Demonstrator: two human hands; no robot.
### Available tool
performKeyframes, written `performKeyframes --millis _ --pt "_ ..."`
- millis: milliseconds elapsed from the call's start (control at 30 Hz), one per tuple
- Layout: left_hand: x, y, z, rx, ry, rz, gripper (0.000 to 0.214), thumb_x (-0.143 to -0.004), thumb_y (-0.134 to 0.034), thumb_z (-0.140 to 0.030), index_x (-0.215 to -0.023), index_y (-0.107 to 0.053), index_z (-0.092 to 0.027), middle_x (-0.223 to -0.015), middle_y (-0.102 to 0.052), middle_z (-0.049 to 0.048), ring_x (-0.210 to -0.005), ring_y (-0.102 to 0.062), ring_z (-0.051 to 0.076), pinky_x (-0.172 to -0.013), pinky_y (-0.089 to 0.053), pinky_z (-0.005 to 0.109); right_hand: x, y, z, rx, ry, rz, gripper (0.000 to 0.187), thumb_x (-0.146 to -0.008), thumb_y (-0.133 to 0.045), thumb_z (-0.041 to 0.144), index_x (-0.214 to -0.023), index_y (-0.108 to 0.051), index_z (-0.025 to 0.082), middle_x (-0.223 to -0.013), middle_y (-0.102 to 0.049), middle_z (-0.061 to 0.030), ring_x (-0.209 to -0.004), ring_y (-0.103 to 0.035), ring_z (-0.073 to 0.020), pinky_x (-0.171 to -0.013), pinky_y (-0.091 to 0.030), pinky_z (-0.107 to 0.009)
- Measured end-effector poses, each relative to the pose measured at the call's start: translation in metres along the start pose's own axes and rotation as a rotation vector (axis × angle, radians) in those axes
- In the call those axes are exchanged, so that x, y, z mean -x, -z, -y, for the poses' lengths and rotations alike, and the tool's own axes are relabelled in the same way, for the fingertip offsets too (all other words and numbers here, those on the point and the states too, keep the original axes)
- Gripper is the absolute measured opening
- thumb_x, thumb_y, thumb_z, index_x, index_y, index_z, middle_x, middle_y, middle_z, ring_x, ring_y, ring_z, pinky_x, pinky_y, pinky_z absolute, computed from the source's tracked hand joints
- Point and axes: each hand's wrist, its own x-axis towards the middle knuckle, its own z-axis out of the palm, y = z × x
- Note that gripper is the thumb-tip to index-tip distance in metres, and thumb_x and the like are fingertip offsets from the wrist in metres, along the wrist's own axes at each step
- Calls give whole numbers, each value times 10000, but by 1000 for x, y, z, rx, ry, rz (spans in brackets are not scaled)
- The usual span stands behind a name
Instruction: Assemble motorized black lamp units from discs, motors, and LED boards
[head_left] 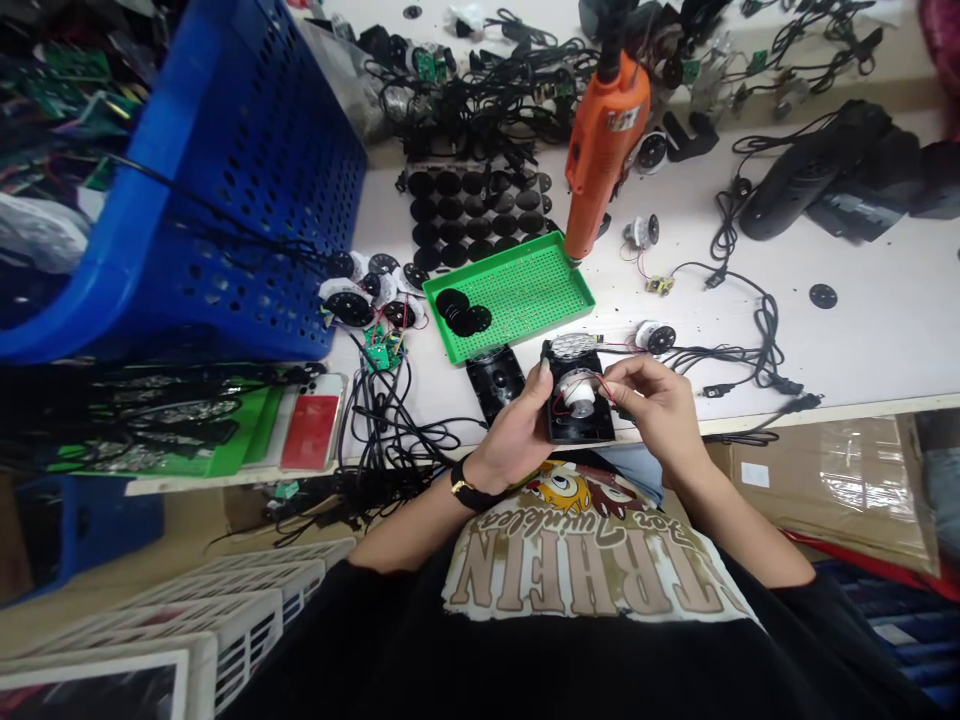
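Observation:
My left hand [517, 430] grips the left side of an open black plastic housing [581, 425] near the table's front edge. Inside the housing sits a white motor [577, 390] with thin red wires. The fingers of my right hand [652, 400] are pinched together at the red wires [600, 382] on the motor's right. A second black housing half [496, 383] lies just left of my left hand. Behind both stands a green perforated tray [517, 290] with several black discs [463, 312] in it.
An orange electric screwdriver [604, 150] hangs above the tray. A tall blue basket [255, 190] full of parts stands left. Black cables [390, 400] trail over the front edge. Motors with black discs [652, 337] lie to the right, and black device bodies [810, 180] beyond them.

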Motion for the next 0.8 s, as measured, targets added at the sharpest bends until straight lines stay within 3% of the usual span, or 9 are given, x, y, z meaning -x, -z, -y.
performKeyframes --millis 500,800 --pt "-6 11 -1 29 103 -25 558 -945 -566 -685 -1171 -705 -194 -1230 -765 107 -1333 -625 354 -1135 -493 552 -7 -9 17 10 55 55 107 -818 -764 284 -781 -688 218 -653 -637 31 -571 -536 -127 -562 -426 -272" --pt "-5 10 0 -50 78 -63 589 -959 -502 -718 -1156 -712 -205 -1199 -770 97 -1319 -628 338 -1116 -506 538 -12 -10 17 151 129 116 85 -857 -723 259 -793 -683 219 -663 -627 27 -584 -523 -130 -581 -404 -276"
